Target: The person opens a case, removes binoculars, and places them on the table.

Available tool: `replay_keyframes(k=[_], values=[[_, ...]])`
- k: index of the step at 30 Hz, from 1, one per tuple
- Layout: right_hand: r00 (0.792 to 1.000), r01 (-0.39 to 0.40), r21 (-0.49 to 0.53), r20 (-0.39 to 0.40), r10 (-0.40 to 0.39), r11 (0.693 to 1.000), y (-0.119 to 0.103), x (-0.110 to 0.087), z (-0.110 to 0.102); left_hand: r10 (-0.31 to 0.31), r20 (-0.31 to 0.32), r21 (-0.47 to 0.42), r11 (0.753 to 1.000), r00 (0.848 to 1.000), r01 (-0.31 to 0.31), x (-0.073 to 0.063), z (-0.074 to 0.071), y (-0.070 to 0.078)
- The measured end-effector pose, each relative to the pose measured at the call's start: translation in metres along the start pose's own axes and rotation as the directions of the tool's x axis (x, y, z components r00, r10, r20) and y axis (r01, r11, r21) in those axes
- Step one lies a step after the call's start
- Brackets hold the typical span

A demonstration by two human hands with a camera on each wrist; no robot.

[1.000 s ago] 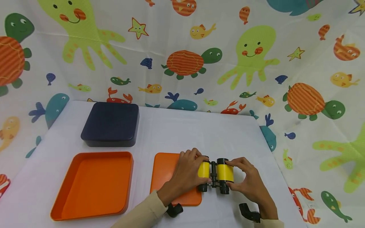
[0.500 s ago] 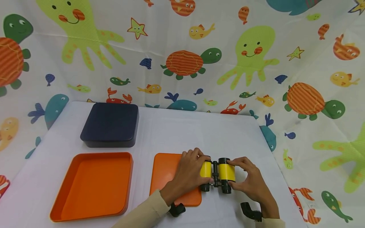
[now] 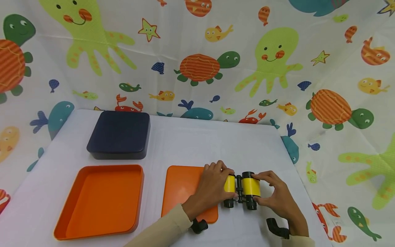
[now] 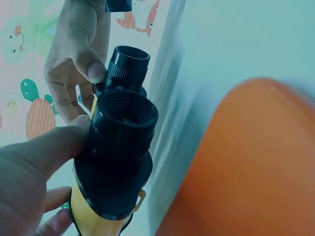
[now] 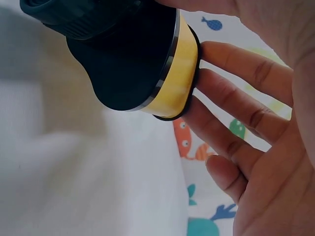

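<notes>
Both sides of the yellow and black binoculars [image 3: 247, 188], low and right of middle in the head view, are pinched by the left hand [image 3: 213, 185] and right hand [image 3: 278, 196], each spread just wide enough, probably so the binoculars won't tip.

1. I can read no words, brands or numbers on the binoculars [image 3: 239, 188].
2. I make out no label on the navy box [image 3: 118, 133], orange tray [image 3: 98, 202], orange panel [image 3: 180, 187] or sea-creature cloth [image 3: 199, 68].
</notes>
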State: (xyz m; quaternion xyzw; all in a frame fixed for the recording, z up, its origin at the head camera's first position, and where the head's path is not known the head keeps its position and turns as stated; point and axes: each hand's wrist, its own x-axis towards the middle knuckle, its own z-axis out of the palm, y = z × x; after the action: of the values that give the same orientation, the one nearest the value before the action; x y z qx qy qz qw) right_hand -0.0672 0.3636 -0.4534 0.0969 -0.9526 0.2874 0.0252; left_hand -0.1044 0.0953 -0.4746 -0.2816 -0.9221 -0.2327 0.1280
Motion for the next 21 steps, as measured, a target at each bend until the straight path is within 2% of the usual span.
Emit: replay_keyframes(k=[10,21], values=[[0.999,-0.044,0.003,0.019,0.044,0.999,0.008,-0.003,-0.002,-0.003,0.011,-0.001,1.000,1.000,0.003,0.004,0.008,0.008],[0.998,-0.060,0.016,0.031,0.059,0.998,0.016,-0.005,-0.001,-0.009,0.007,-0.033,0.999,1.000,0.010,0.004,0.021,0.008]])
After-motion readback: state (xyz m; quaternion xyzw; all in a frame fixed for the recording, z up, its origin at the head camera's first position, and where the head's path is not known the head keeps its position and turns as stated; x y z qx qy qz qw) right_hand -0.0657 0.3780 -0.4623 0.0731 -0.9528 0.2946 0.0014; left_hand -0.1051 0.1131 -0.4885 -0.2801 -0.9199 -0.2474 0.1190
